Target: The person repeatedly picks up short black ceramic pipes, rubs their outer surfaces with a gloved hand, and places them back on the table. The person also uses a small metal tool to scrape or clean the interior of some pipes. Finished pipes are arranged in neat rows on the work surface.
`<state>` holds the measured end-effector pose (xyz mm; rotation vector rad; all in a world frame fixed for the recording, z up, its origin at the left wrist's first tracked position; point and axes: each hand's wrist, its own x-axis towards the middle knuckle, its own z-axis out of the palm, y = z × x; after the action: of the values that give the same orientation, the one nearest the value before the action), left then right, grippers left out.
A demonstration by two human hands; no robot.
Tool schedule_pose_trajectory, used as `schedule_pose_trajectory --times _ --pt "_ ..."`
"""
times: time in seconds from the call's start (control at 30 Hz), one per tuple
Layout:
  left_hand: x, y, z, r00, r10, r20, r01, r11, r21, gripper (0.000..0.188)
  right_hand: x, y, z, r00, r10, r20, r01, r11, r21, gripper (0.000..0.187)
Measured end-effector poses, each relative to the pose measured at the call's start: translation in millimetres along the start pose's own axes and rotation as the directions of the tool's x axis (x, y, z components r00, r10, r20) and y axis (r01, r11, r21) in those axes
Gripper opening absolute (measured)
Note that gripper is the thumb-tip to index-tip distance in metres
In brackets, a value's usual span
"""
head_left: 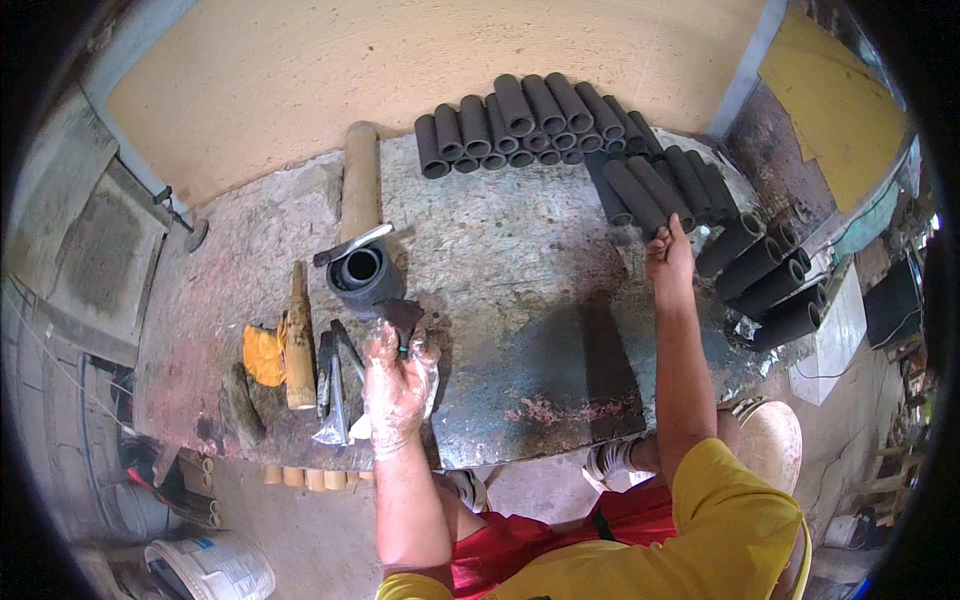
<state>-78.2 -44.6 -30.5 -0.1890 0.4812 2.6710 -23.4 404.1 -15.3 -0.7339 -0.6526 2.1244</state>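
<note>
Right hand at the tube stack

Right hand (668,258) reaches, fingers on 1 black tube (636,200) at the stack's near edge; stiff, light-looking, best gripped mid-barrel. Left hand (398,385), in a plastic glove, pinches a dark scrap (404,316) well left of the stack on the desk (520,290).

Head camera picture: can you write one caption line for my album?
At a worn workbench, the gloved left hand holds a dark piece while the right hand touches a row of black tubes.
</note>
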Motion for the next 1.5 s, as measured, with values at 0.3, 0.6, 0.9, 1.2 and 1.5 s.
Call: schedule_pose_trajectory --times 0.3,0.6,0.9,1.2,1.5 --pt "-4.6 3.4 4.0 1.0 0.012 0.008 -0.012 1.0 -0.012 0.025 -46.7 140.9 78.2 0.954 0.277 0.111 -0.29 0.949 0.122 0.02" --pt "-4.8 10.1 5.0 0.997 0.066 -0.026 -0.066 0.998 -0.015 0.027 -81.1 258.4 150.1 0.897 0.43 0.104 -0.438 0.83 0.345 0.009" --pt "-3.1 12.2 1.5 0.999 0.038 0.022 -0.037 0.999 -0.03 0.026 -137.7 266.4 155.5 0.728 0.648 0.223 -0.686 0.692 0.226 0.024" --pt "-4.9 15.0 -6.7 0.998 0.052 0.038 -0.05 0.998 -0.049 0.035 -24.2 119.1 16.5 0.912 0.382 0.148 -0.379 0.924 -0.05 0.012" --pt "2.3 1.6 -6.8 1.0 0.019 -0.001 -0.019 1.0 0.005 0.03 67.4 45.7 -5.9 0.955 0.295 0.028 -0.293 0.927 0.234 0.023"
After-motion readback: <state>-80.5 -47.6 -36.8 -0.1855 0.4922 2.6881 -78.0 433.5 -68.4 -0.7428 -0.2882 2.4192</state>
